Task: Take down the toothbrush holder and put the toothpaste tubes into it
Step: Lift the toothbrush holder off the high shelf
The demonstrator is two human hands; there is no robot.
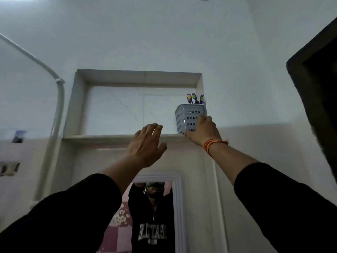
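A white perforated toothbrush holder [187, 119] stands at the right end of a recessed wall niche, high above me. Three toothbrushes [195, 98] with purple and green handles stick up out of it. My right hand [204, 131] is raised and wrapped around the holder's lower right side, with an orange thread band on the wrist. My left hand [146, 143] is raised beside it, fingers spread, holding nothing, just in front of the niche ledge [102, 137]. No toothpaste tubes are in view.
Below the niche hangs a white-framed mirror [177, 207] reflecting a person in a black top. A grey pipe [59, 99] runs down the wall on the left. A dark door frame [317, 88] stands at the right edge.
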